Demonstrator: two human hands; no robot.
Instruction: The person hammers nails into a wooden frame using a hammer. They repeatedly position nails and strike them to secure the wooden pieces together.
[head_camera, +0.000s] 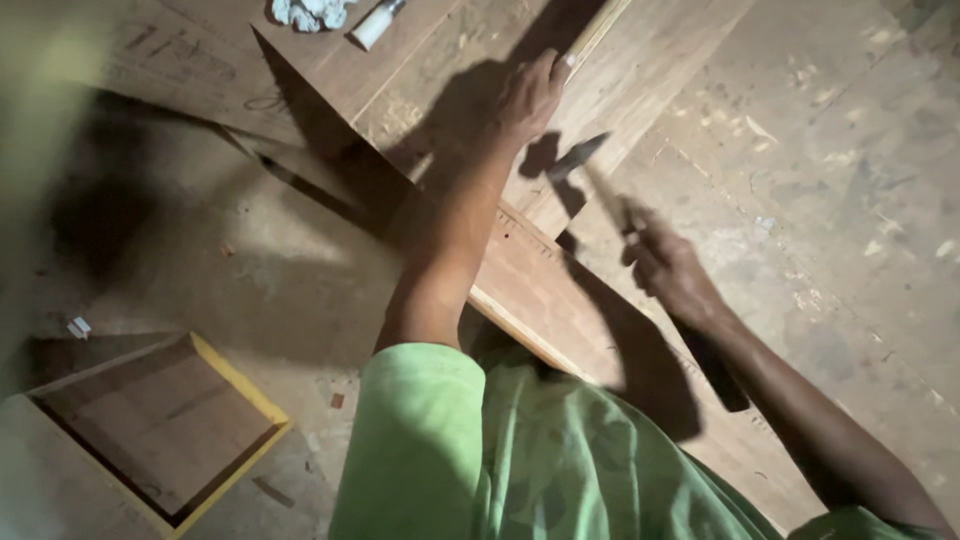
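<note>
Left hand (530, 95) closed on a thin strip (598, 32); right hand (665, 265) grips a hammer (580, 157). Hammer: head-heavy, rigid; hold handle low.

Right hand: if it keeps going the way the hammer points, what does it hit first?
The right hand aims the hammer up-left. First in that line looks like the wooden board, just below the left hand. Motion blur makes depth unclear.
</note>
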